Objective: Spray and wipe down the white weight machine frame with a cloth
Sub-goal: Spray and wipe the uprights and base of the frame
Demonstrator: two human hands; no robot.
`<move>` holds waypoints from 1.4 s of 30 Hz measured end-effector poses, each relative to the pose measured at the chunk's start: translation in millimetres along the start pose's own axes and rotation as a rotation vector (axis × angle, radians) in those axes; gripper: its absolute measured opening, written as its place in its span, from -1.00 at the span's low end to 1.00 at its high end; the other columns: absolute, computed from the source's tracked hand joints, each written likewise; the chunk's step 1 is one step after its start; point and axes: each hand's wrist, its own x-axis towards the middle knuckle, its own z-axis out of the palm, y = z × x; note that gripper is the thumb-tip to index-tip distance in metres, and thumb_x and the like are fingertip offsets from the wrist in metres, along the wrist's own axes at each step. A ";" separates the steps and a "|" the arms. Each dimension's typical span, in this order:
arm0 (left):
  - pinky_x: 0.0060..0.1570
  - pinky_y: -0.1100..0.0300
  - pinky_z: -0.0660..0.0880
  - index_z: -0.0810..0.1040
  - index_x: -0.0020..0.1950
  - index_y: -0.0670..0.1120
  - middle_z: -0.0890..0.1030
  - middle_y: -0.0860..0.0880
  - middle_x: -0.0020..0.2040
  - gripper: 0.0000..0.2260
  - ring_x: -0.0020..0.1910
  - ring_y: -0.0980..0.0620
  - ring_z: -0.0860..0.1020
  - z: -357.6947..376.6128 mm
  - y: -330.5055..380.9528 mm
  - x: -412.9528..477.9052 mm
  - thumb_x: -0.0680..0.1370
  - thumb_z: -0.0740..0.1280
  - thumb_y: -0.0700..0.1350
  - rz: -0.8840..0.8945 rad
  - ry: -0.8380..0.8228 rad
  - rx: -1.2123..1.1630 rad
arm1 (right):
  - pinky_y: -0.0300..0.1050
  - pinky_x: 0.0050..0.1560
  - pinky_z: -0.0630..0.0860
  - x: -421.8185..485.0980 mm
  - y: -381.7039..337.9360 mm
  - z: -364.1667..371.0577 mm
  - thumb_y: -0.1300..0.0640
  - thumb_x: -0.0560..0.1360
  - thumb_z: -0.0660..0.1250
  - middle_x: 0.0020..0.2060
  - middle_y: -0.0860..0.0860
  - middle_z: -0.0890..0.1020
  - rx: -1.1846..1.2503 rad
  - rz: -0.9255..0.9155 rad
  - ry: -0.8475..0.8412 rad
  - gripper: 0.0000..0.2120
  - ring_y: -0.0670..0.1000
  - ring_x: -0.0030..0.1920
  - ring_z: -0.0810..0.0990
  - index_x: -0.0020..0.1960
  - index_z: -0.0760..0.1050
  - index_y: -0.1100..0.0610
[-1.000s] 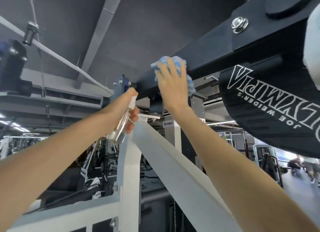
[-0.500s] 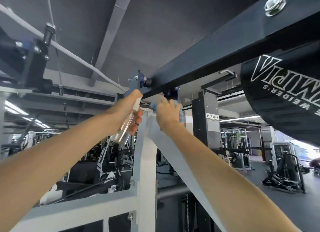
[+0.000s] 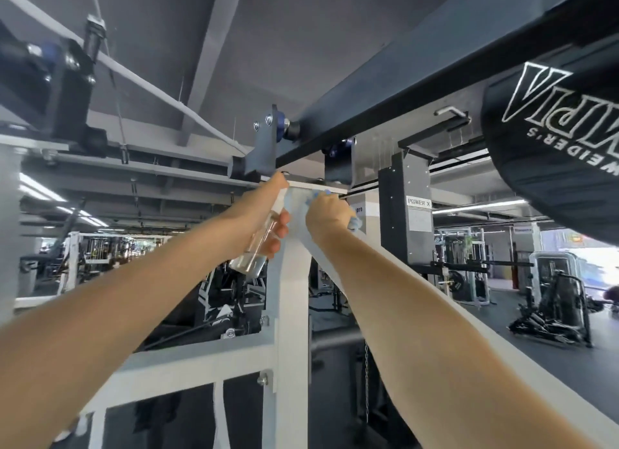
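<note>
Two grips clamped: left hand (image 3: 256,210) holds spray bottle (image 3: 255,249) tilted nozzle-up; right hand (image 3: 326,214) bunches cloth (image 3: 355,223) against white frame (image 3: 291,314).

The right hand (image 3: 330,214) hides most of the blue cloth (image 3: 355,223), the left hand (image 3: 264,210) covers the top of the spray bottle (image 3: 254,251), and the right edge crops the lettered black pad (image 3: 552,167).

soft motion blur throughout, wide-angle bending at edges, daylight glare far right.
</note>
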 end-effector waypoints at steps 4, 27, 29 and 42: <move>-0.47 0.26 0.37 0.37 -0.33 -0.10 0.42 0.00 -0.54 -0.58 -0.60 0.01 0.35 20.1 0.3 -25.1 0.59 0.12 0.17 0.005 -0.029 -0.050 | 0.04 -0.19 0.40 -48.9 29.1 -14.2 0.22 0.58 0.07 0.24 0.14 0.45 -0.035 -0.016 0.017 -0.65 0.22 0.20 0.48 0.35 0.31 0.23; -0.42 0.22 0.37 0.39 -0.37 -0.08 0.44 -0.01 -0.52 -0.54 -0.60 0.01 0.37 114.4 -5.3 -264.7 0.58 0.14 0.21 -0.174 -0.045 -0.162 | 0.16 0.14 0.45 -382.2 186.3 -96.0 0.30 0.59 0.10 0.33 0.29 0.24 -0.536 -0.230 -0.021 -0.60 0.34 0.25 0.40 0.39 0.20 0.40; -0.45 0.24 0.36 0.39 -0.40 -0.09 0.44 -0.02 -0.51 -0.52 -0.60 0.01 0.37 126.1 -2.1 -276.6 0.57 0.14 0.22 -0.203 -0.062 -0.166 | 0.11 0.05 0.47 -405.5 200.2 -122.8 0.24 0.53 0.24 0.22 0.19 0.38 -0.363 -0.404 -0.059 -0.69 0.25 0.18 0.45 0.26 0.44 0.26; -0.52 0.25 0.35 0.41 -0.46 -0.10 0.44 -0.07 -0.51 -0.50 -0.60 -0.03 0.36 166.0 12.5 -298.4 0.56 0.20 0.19 -0.183 -0.176 -0.193 | 0.20 0.42 0.15 -402.8 307.4 -135.3 0.35 0.46 0.22 0.29 0.09 0.48 -0.049 -0.845 0.473 -0.61 0.15 0.37 0.33 0.25 0.51 0.14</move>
